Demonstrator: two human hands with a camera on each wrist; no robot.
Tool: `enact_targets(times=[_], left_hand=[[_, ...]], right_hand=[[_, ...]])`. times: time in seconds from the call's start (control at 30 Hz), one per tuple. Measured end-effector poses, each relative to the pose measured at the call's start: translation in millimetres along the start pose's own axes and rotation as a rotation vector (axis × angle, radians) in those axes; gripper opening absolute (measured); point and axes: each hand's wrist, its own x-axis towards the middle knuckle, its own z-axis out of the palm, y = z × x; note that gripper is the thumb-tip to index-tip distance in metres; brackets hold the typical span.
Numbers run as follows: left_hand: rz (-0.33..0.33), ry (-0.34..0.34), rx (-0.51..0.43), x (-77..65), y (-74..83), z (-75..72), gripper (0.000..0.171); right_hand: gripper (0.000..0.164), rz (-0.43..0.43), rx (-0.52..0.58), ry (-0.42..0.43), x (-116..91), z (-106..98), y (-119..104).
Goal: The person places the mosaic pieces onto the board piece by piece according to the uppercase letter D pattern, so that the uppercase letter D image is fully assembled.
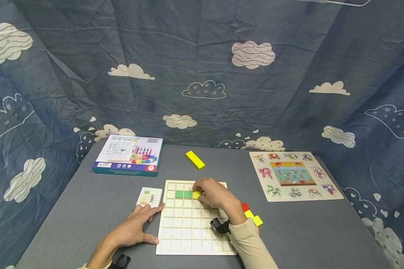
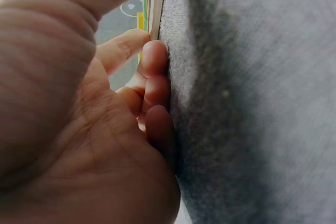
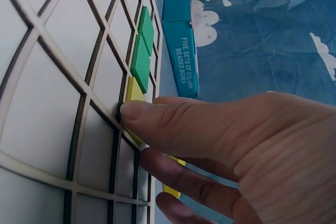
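A white board with a wooden grid point(image 1: 186, 234) lies in the middle of the table. Two green square tiles point(image 1: 183, 194) sit side by side in its second row. Just right of them, my right hand point(image 1: 213, 193) pinches a yellow square tile point(image 1: 196, 195); the thumb point(image 3: 137, 112) lies across its face in the right wrist view. My left hand point(image 1: 129, 228) rests on the table with thumb and index finger spread against the board's left edge. Beyond its fingers is a small pattern card point(image 1: 150, 195) with coloured squares on a grid.
Red and yellow tiles point(image 1: 249, 214) lie beside my right forearm, partly hidden. A stack of yellow tiles point(image 1: 195, 160) lies behind the board. A boxed bead set point(image 1: 128, 156) stands back left, a sea-animal puzzle board point(image 1: 260, 173) back right. Cloud-printed cloth point(image 1: 202, 56) hangs behind the table.
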Motion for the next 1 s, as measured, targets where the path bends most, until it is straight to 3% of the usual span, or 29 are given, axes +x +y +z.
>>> enact_targets(times=[1.0], left_hand=[[0.038,0.034,-0.005,-0.7,1.5,2.1,0.098]], right_hand=[[0.025,-0.005,0.032,0.022,-2.6,3.3,4.2]])
